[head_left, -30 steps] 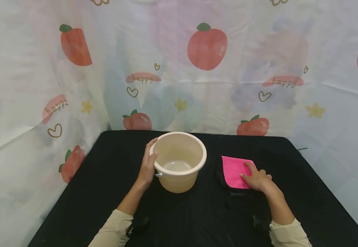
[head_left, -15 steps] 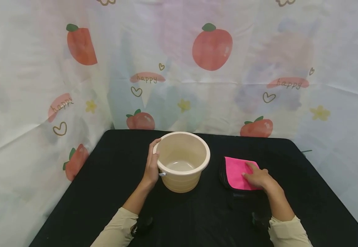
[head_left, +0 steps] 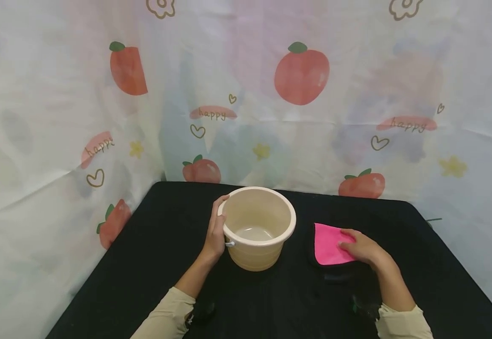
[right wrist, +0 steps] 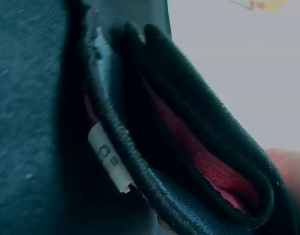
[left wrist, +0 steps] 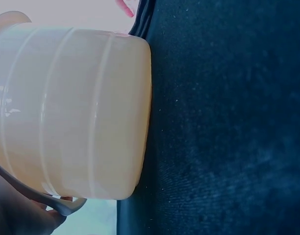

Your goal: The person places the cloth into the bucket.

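A cream plastic bucket (head_left: 255, 256) stands upright on the black-covered table, its inside bare in the head view. My left hand (head_left: 215, 235) grips its left side, fingers reaching up to the rim. Close up, the left wrist view shows the ridged bucket wall (left wrist: 66, 112) and a grey handle (left wrist: 66, 204) hanging by my fingers. To the bucket's right is a folded pink cloth (head_left: 330, 245) with black edging. My right hand (head_left: 366, 247) pinches its right edge, thumb on the pink face. Black folds with pink inside and a white tag (right wrist: 110, 156) show in the right wrist view.
Black cloth covers the table (head_left: 297, 306). Behind it and along the left hangs a pale curtain (head_left: 246, 70) printed with peaches, hearts and "happy". A thin green stem-like thing (head_left: 434, 219) pokes out past the table's right edge.
My right hand has gone from resting spread on the pink cloth to pinching its right edge. The left hand keeps its grip on the bucket. The head view has shifted slightly.
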Demonstrator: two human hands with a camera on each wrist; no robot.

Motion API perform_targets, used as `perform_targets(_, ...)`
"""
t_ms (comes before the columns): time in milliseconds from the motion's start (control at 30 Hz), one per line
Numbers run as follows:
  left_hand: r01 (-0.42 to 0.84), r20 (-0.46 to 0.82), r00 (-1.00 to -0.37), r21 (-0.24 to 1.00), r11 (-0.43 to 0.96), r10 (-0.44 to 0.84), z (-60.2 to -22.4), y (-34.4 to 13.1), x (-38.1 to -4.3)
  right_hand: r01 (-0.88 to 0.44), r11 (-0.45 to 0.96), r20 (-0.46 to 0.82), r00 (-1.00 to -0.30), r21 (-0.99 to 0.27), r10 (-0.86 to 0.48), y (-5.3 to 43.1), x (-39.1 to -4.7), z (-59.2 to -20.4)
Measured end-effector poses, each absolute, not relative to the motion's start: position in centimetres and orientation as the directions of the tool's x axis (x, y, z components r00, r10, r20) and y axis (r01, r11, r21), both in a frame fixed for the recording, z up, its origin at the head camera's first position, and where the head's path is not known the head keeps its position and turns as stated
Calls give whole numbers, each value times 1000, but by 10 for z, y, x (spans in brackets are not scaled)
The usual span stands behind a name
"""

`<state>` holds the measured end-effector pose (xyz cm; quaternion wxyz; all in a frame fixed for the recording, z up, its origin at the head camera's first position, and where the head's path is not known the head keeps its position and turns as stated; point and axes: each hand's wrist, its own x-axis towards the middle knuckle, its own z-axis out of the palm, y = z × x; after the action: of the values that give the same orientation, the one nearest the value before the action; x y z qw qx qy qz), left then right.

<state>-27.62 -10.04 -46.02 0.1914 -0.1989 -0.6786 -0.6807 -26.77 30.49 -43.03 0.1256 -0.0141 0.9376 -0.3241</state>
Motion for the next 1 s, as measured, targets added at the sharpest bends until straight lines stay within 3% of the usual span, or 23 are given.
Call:
perform_targets(600, 543, 543, -840, 840, 11, -4, -460, -98, -274, 25, 778, -158, -983, -627, -96, 307, -253, -407)
perform_targets(1000, 553, 553, -833, 833, 24, -9, -461, -99, -275, -18, 739, -42, -997, -674, -62, 294, -242, -388)
